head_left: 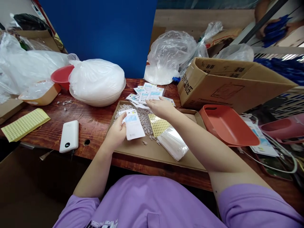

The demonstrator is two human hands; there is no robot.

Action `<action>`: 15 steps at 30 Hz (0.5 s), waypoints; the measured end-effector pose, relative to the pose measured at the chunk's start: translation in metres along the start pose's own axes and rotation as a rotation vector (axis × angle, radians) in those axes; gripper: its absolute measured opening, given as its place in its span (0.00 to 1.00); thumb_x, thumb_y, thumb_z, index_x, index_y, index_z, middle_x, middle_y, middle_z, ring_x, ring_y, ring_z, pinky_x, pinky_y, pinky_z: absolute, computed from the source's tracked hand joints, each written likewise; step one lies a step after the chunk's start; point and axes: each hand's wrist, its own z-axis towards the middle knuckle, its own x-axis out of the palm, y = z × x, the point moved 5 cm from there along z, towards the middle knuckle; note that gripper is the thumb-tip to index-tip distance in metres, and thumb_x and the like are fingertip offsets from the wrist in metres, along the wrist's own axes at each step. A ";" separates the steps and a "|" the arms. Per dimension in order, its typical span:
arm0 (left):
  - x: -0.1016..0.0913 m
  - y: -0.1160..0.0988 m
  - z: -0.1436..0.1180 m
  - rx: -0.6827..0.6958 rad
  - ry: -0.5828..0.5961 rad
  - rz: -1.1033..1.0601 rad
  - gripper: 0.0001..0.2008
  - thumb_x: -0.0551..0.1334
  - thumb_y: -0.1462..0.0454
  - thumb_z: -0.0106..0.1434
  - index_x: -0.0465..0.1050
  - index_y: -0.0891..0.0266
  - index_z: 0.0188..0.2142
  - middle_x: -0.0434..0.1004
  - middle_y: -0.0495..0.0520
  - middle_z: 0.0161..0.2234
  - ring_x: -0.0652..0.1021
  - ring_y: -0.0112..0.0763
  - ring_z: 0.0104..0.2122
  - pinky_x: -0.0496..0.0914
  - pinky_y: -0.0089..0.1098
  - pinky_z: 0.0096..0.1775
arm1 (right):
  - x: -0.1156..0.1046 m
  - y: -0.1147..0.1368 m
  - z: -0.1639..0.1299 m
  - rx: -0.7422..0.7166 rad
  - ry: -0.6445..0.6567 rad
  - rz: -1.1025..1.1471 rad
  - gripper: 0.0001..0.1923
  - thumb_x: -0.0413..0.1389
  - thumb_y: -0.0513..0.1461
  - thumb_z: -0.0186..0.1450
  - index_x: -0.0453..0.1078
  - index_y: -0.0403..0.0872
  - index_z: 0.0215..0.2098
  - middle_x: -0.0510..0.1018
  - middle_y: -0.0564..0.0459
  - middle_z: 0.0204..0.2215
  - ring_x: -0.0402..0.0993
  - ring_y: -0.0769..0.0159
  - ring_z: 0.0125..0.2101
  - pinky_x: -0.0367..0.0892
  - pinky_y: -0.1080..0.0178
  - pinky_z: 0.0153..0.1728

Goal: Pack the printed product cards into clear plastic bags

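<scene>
**A:** Hands first?

**B:** Left hand [116, 133]: fingers closed on a white printed card [132, 124], held just over a shallow cardboard tray [152, 148]. Right hand [161, 107]: palm down, fingers loosely spread, holding nothing, fingertips at the near edge of a loose pile of matching cards [147, 93] beyond the tray.

**A:** Tray contents?

**B:** Heap of small pale parts [143, 117] under the held card; yellow sticker sheet [158, 124], partly covered by the right forearm; stack of clear sleeves [173, 143].

**A:** Surroundings?

**B:** Left: white power bank [69, 136], second yellow sticker sheet [25, 124], red bowl [62, 76], white basin [97, 98] filled by a bulging plastic bag [96, 77]. Right: open corrugated carton [228, 84], contents hidden; orange dustpan-shaped scoop [226, 125], empty. Rear: clear bag [169, 55] with white material at the bottom.

**A:** Legible writing?

**B:** Dark print on the carton's flap and side, unreadable. Card print too small.
</scene>
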 end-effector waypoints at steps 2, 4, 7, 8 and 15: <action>-0.011 0.012 -0.006 0.028 -0.049 0.168 0.26 0.58 0.72 0.55 0.69 0.61 0.54 0.68 0.58 0.58 0.63 0.43 0.61 0.49 0.42 0.63 | 0.009 0.023 -0.007 -0.127 0.025 0.070 0.18 0.48 0.40 0.69 0.66 0.43 0.54 0.77 0.43 0.48 0.75 0.60 0.45 0.66 0.56 0.49; -0.014 0.021 -0.009 0.038 -0.017 0.294 0.28 0.56 0.74 0.53 0.69 0.62 0.55 0.66 0.59 0.59 0.61 0.45 0.62 0.48 0.43 0.63 | 0.012 0.056 -0.022 -0.327 0.028 0.163 0.27 0.50 0.49 0.67 0.62 0.42 0.58 0.71 0.41 0.54 0.71 0.59 0.52 0.65 0.58 0.51; -0.010 0.028 -0.010 0.046 0.073 0.479 0.31 0.53 0.75 0.52 0.66 0.62 0.57 0.63 0.58 0.61 0.59 0.45 0.63 0.47 0.45 0.63 | 0.013 0.097 -0.046 -0.515 0.017 0.194 0.34 0.56 0.48 0.63 0.59 0.34 0.60 0.66 0.31 0.57 0.66 0.51 0.56 0.66 0.54 0.52; -0.008 0.028 -0.011 0.047 0.095 0.547 0.32 0.53 0.75 0.53 0.66 0.62 0.58 0.61 0.59 0.62 0.58 0.46 0.63 0.47 0.45 0.63 | 0.013 0.104 -0.052 -0.515 0.016 0.168 0.30 0.55 0.44 0.64 0.60 0.33 0.58 0.67 0.30 0.56 0.68 0.51 0.54 0.67 0.54 0.50; 0.001 0.025 -0.017 0.087 0.149 0.762 0.30 0.50 0.74 0.56 0.62 0.63 0.60 0.54 0.63 0.64 0.57 0.49 0.64 0.42 0.52 0.62 | 0.014 0.107 -0.069 -0.501 -0.053 0.142 0.18 0.52 0.39 0.67 0.67 0.39 0.53 0.74 0.40 0.51 0.75 0.58 0.47 0.75 0.62 0.41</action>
